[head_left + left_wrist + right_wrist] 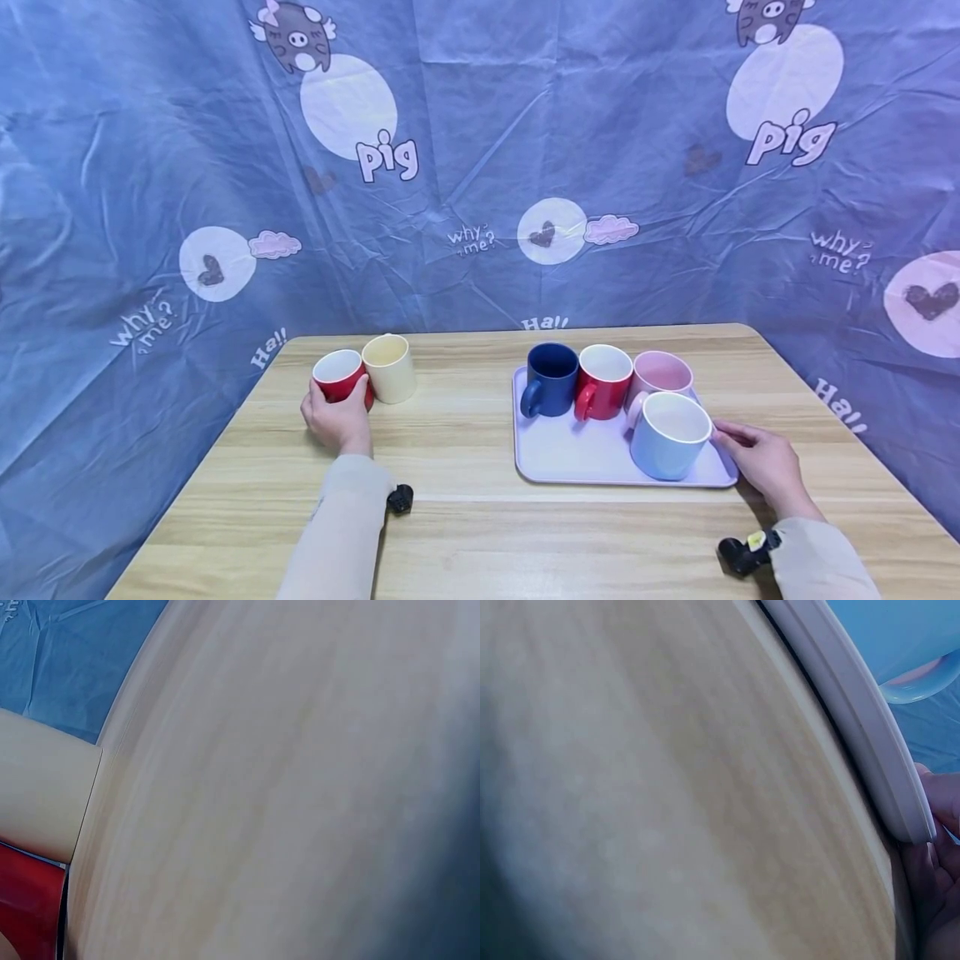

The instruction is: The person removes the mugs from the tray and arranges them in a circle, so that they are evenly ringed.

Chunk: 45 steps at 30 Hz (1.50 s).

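Note:
My left hand [339, 421] grips a red mug [337, 385] with a white inside, at the far left of the table. A cream mug [393, 375] stands right beside it, and both overlap in the left wrist view. On the right, my right hand [767, 462] is at the right edge of a pale lilac tray [577, 454]. In the right wrist view the thumb [941, 796] lies over the tray's rim and the other fingers outside it. A light blue mug [670, 437] stands on the tray beside these fingers, its handle showing a gap to them.
Also on the tray, along its back, are a navy mug [553, 383], another red mug [603, 387] and a pink mug [660, 371], close together. The wooden table [465, 533] ends at a blue printed curtain [465, 167].

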Tool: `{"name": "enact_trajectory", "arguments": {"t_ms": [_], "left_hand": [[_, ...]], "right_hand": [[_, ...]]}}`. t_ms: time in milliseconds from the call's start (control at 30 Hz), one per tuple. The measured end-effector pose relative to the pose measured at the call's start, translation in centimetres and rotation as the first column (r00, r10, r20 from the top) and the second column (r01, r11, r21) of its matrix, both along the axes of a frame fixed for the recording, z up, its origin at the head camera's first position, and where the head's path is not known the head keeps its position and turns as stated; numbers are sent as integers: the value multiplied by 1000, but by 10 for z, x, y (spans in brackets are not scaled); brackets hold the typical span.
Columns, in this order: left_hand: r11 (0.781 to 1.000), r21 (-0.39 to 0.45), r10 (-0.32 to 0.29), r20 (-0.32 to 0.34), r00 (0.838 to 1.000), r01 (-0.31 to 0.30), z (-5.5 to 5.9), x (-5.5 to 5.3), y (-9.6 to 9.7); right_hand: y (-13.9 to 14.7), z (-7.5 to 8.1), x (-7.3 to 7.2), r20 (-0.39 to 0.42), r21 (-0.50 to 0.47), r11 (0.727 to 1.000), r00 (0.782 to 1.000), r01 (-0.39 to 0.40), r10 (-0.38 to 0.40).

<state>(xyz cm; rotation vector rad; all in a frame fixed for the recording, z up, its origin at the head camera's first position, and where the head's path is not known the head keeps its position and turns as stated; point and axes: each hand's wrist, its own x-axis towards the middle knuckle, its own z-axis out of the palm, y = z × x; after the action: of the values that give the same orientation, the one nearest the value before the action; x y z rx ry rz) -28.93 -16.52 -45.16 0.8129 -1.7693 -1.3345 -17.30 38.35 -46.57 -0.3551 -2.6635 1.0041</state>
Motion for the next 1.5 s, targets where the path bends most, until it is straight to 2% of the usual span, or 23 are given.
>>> {"name": "enact_trajectory", "arguments": {"t_ms": [467,700,800,967,1133,1333,1500], "left_hand": [[999,33,-17,9,1000,17,4,2,4],[999,43,-15,54,998,13,5,4,4],[998,66,-12,53,999,9,6,5,5],[995,100,10,3,1000,-10,10,6,10],[996,78,44,-72,996,-39,15,7,18],[998,-28,42,-232,972,-50,20,8,31],[997,-79,-9,-286,958,-15,28,8,46]], "right_hand": [[0,1,0,2,-18,1000,1000,4,-3],[-2,2,0,22,-27,1000,1000,12,-12],[-1,2,0,28,-28,999,999,16,-15],[-1,2,1,29,-21,1000,1000,5,-5],[-1,1,1,22,-21,1000,1000,-5,5],[0,1,0,28,-36,999,1000,4,-3],[0,0,-1,25,-39,999,1000,4,-3]]}}
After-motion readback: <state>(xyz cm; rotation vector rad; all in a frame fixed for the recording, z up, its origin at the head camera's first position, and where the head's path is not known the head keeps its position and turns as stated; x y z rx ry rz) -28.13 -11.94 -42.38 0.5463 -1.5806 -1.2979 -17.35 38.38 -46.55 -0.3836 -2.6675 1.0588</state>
